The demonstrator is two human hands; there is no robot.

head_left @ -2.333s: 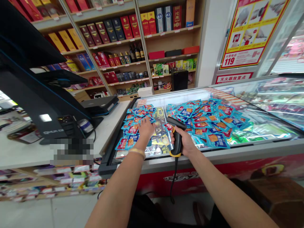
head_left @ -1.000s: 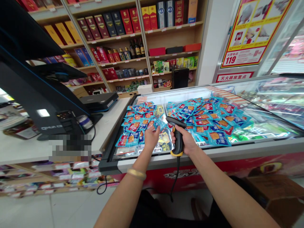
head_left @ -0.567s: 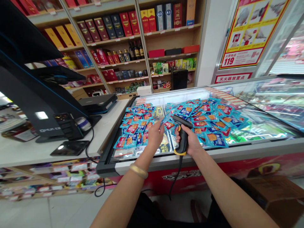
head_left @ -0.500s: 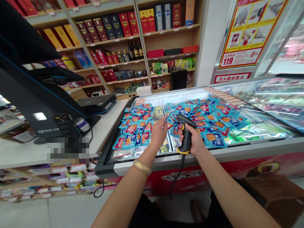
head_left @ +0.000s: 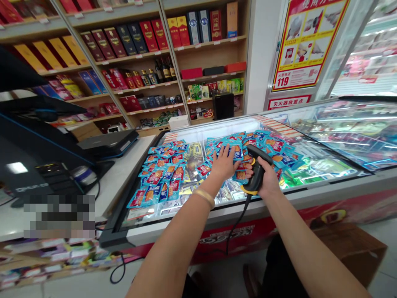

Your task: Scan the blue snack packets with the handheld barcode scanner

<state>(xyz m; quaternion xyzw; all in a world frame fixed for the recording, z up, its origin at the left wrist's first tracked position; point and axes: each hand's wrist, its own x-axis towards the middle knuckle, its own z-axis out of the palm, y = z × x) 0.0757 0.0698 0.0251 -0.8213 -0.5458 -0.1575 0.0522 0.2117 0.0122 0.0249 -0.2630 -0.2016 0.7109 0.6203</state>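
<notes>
My left hand, with a gold bangle on its wrist, lies palm down with fingers spread over the left part of a pile of blue and red snack packets. Just right of it, my right hand is wrapped round the grip of a black and yellow barcode scanner, which tilts up and left above the packets. Its cable hangs down in front of the freezer. Another group of similar packets is spread on the left side of the glass top.
The packets lie on a glass-topped chest freezer. A counter with a dark till and a flat black device stands at left. Shelves of boxed bottles line the back. A cardboard box sits on the floor at right.
My left hand has moved right and flattened from a pointing shape onto the right-hand packets. The scanner stays in my right hand. The view has turned slightly right.
</notes>
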